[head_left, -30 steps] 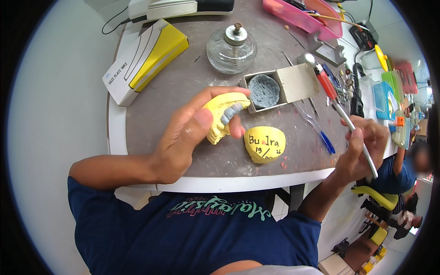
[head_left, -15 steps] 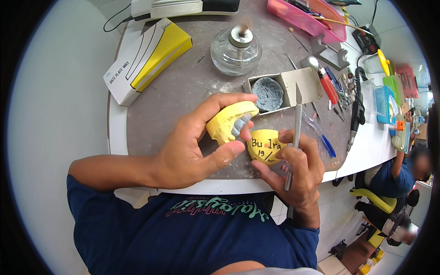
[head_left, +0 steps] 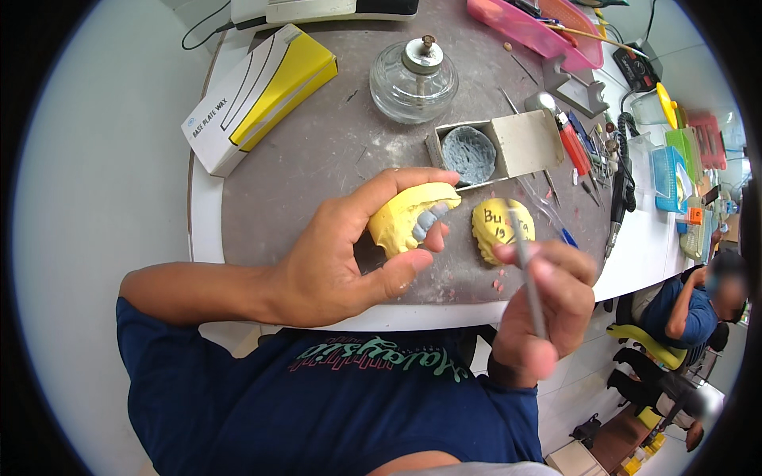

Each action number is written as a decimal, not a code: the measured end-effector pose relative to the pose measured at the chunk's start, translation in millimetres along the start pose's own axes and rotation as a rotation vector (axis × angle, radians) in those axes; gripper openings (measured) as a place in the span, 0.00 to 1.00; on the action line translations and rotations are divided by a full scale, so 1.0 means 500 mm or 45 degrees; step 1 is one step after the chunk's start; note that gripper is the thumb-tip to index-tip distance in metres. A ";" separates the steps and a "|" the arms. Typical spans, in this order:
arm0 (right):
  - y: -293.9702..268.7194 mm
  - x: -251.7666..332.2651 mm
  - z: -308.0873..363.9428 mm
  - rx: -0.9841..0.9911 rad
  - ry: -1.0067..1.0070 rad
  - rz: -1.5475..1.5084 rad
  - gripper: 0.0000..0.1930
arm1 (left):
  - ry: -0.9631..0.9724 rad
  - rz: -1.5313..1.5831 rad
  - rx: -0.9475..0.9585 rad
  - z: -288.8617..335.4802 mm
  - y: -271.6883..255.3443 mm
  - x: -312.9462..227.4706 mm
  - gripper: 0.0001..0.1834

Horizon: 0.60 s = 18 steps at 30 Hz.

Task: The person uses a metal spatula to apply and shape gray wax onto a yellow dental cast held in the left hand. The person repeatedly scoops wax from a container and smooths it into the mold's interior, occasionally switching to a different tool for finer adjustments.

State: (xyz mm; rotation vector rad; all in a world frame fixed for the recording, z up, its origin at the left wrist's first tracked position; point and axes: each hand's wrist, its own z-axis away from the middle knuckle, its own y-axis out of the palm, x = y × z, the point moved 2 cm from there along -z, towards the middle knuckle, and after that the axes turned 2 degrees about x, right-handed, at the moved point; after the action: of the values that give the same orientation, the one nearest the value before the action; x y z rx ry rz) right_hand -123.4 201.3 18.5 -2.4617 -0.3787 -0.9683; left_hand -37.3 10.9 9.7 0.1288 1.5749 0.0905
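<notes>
In my left hand [head_left: 317, 262] is a yellow dental cast [head_left: 394, 214], gripped between the fingers and thumb. Grey wax [head_left: 429, 220] covers several teeth along the side that faces right. My right hand [head_left: 556, 297] is closed around a slim metal wax knife [head_left: 530, 289], smeared by motion, its upper end pointing away from me. Just beyond those fingers a second yellow cast [head_left: 486, 230] lies on the grey mat, handwriting on its upward face. The knife's upper end crosses in front of this cast. Behind the casts sits an open small box with a grey wax disc [head_left: 468, 155].
A glass spirit lamp [head_left: 413, 91], no flame visible, stands beyond the casts. A white-yellow wax box [head_left: 266, 99] lies at left. To the right are a red lighter [head_left: 573, 147], a blue pen [head_left: 567, 236] and a handpiece [head_left: 615, 226]. A pink tray [head_left: 540, 36] is at the back; another person sits far right.
My right hand has let go of the second cast, which now lies on the mat, and moved right and nearer with the wax knife. The left hand holds its cast nearly still.
</notes>
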 end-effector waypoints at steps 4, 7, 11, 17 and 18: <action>0.010 0.012 -0.005 0.067 -0.119 -0.105 0.34 | 0.025 -0.045 0.061 -0.001 0.000 0.003 0.33; 0.009 0.010 -0.003 -0.072 -0.152 -0.242 0.36 | -0.006 -0.035 0.107 -0.002 0.000 -0.001 0.33; 0.006 -0.022 0.013 -0.306 -0.213 -0.163 0.40 | -0.040 -0.008 0.099 -0.004 0.003 -0.001 0.33; -0.011 -0.019 0.021 -0.075 -0.027 -0.359 0.28 | -0.048 -0.030 0.100 0.002 0.002 -0.001 0.33; -0.016 -0.017 0.022 -0.021 0.002 -0.405 0.27 | -0.051 -0.037 0.102 0.004 0.000 -0.001 0.33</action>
State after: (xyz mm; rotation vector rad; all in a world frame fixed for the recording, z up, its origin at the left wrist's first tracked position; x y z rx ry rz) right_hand -126.7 213.0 8.1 -2.4607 -0.7826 -1.1010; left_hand -35.2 10.8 10.4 0.1696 1.5400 0.0018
